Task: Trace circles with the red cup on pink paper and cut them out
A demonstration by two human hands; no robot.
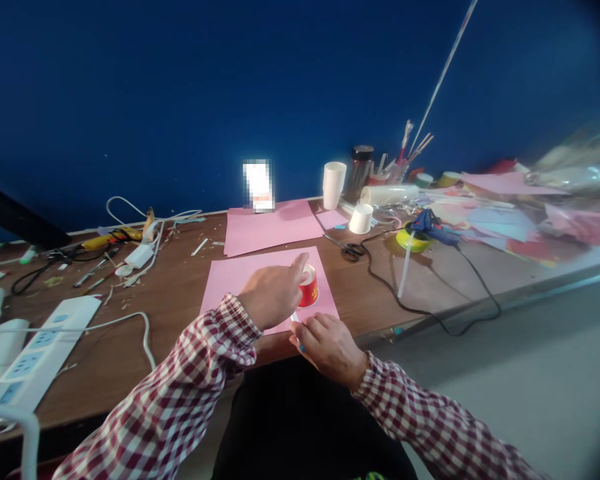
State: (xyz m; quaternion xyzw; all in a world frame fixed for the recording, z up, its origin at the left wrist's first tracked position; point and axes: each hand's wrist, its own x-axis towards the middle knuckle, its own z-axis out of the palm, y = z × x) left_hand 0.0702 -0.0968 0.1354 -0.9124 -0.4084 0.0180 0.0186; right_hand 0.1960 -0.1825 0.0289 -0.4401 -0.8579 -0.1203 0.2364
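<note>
A small red paper cup (pixel 309 291) stands upside down on a pink paper sheet (pixel 230 277) near the table's front edge. My left hand (pixel 273 293) rests on top of the cup, fingers curled over it and pressing it down. My right hand (pixel 330 343) is at the sheet's front edge beside the cup, fingers pinched on a thin pen or marker (pixel 298 333) with a blue tip. Both sleeves are red-and-white checked.
A second pink sheet (pixel 270 227) lies behind. Scissors (pixel 351 251), two white cups (pixel 334 185) (pixel 361 219), a blue glue gun (pixel 430 223) with black cord, jars of sticks and loose coloured papers fill the right. White power strips (pixel 35 353) and cables lie left.
</note>
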